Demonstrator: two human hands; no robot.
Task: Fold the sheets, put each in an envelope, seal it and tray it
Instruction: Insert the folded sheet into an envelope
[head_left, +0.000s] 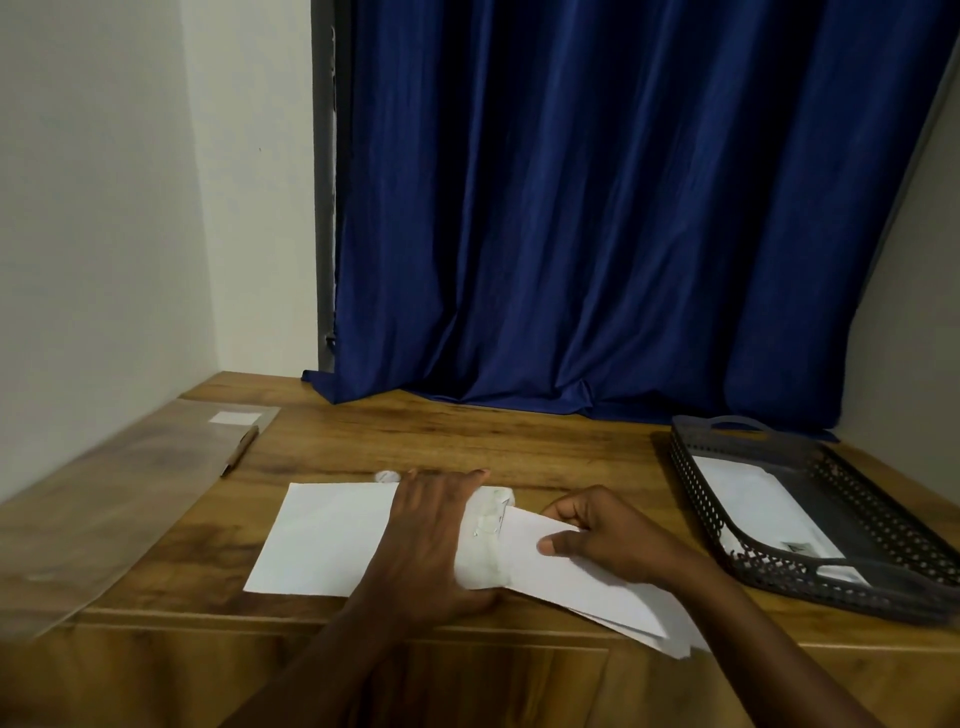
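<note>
Envelope (332, 540) lies under flat left hand (431, 540); right hand (597, 540) pinches folded sheet (587, 587).

You find no legible text here. The envelope (769, 512) in the tray (696, 499), well right of your gripping right hand (602, 535), carries a small dark mark, too blurred to read.

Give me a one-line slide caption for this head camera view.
Left hand presses flat on white envelope while right hand pinches folded white sheet at its mouth; dark perforated plastic tray waits alongside.
</note>
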